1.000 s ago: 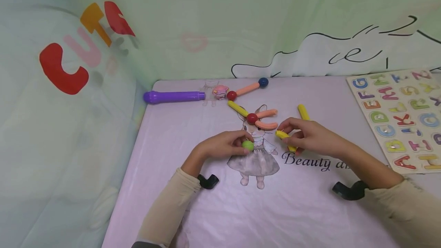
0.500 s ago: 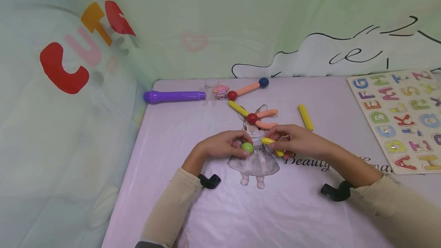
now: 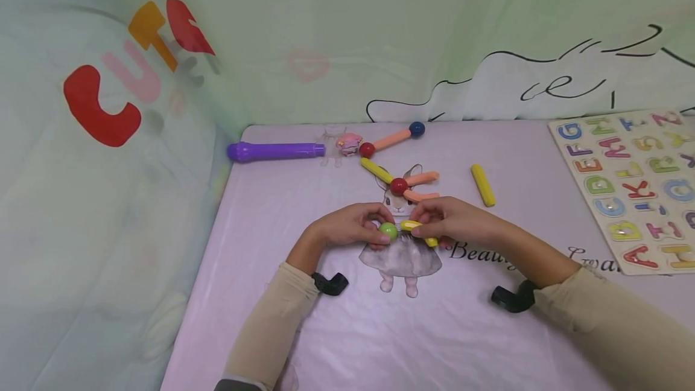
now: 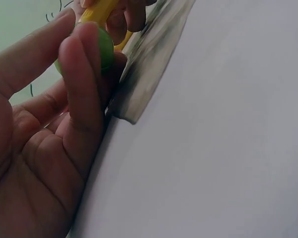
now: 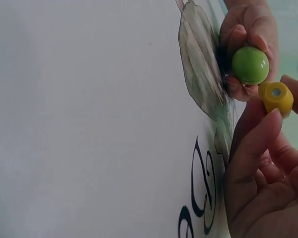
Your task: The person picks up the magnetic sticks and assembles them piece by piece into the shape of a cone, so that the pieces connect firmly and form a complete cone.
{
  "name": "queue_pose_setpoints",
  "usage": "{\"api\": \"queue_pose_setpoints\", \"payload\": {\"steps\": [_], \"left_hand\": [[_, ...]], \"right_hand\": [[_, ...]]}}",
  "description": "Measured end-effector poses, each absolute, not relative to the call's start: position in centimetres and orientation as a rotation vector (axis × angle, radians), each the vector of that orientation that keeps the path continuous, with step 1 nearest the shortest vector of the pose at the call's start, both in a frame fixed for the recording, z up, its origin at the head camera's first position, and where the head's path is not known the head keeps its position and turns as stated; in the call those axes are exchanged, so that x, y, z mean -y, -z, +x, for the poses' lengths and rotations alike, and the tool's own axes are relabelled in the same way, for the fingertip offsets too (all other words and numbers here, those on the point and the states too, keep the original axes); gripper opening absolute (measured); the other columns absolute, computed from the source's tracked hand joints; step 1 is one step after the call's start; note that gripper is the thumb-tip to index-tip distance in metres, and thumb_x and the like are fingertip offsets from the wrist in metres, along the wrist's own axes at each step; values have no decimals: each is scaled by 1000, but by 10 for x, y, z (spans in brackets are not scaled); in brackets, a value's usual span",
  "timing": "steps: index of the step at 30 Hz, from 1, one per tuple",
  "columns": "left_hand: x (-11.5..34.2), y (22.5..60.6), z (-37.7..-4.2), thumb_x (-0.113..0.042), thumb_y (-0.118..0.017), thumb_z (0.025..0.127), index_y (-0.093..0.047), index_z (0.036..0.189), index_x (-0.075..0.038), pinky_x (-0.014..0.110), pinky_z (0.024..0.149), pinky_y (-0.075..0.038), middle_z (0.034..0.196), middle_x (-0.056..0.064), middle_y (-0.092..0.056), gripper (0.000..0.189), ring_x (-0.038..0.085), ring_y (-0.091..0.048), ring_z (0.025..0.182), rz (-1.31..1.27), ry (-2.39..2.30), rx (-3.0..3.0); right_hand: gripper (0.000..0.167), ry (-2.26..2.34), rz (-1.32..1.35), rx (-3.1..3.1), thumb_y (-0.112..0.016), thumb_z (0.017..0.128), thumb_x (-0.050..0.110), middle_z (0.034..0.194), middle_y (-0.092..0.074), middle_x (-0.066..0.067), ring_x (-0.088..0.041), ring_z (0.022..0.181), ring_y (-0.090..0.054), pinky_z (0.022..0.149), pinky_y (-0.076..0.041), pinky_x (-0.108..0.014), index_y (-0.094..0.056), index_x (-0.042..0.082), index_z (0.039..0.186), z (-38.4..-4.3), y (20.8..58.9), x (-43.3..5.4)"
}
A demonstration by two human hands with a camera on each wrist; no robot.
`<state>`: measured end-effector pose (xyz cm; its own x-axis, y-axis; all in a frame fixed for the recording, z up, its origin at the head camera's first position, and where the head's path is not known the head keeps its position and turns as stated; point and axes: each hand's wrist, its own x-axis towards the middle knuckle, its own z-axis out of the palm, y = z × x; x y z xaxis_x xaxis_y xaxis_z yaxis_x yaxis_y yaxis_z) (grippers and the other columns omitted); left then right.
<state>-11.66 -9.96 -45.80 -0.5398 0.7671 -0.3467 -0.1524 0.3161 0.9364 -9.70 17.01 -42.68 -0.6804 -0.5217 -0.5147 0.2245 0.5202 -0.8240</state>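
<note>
Clock centred on the green ball [image 3: 388, 231], twelve pointing away from the person; left to right.

- Ten o'clock: purple stick [image 3: 277, 151], lying crosswise near the table's far edge.
- Eleven: small pink trinket [image 3: 349, 144].
- Nine: left hand [image 3: 350, 225], fingertips and thumb pinching the green ball.
- Twelve, far: salmon stick [image 3: 393, 139], red ball at its left end, blue ball at its right.
- Twelve, nearer: red hub ball [image 3: 399, 186], one yellow and two salmon rods fanning out.
- Three, just beside the green ball: bent yellow stick [image 3: 409, 225], pinched in the right hand [image 3: 453, 222]. Contact between ball and stick: cannot tell.
- Two: loose yellow stick [image 3: 483, 185].
- Three, well apart: alphabet board [image 3: 618, 197].
</note>
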Motion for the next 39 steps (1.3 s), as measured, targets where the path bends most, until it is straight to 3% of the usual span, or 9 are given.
{"api": "queue_pose_setpoints", "payload": {"steps": [8,16,25,39], "left_hand": [[103,463,-119,-8,-76,92,-57,124,-5,23,73,-53,110,4,-62,37,11,-59,70,533,-1366,-1729],[105,466,-121,-8,-75,92,-58,123,-6,23,73,-51,108,1,-62,35,10,-56,70,565,-1383,-1723],[106,466,-120,-5,-72,94,-59,127,-2,22,70,-53,111,1,-61,35,9,-59,71,534,-1420,-1673],[108,467,-120,-12,-63,101,-61,134,-1,23,76,-53,106,3,-66,35,11,-64,78,559,-1389,-1705]], "right_hand": [[41,1244,-175,-1920,-77,91,32,98,-65,-4,-17,80,-56,64,-44,-23,-62,6,120,-106,430,-166],[38,1302,-165,-1851,-76,92,27,100,-64,-5,-17,75,-56,63,-46,-22,-62,5,121,-113,437,-165],[36,1327,-185,-1764,-75,94,21,94,-64,-2,-13,67,-53,57,-40,-21,-61,2,121,-116,435,-167],[35,1311,-213,-1723,-75,93,16,86,-61,-1,-11,61,-51,56,-41,-19,-60,0,120,-119,438,-167]]}}
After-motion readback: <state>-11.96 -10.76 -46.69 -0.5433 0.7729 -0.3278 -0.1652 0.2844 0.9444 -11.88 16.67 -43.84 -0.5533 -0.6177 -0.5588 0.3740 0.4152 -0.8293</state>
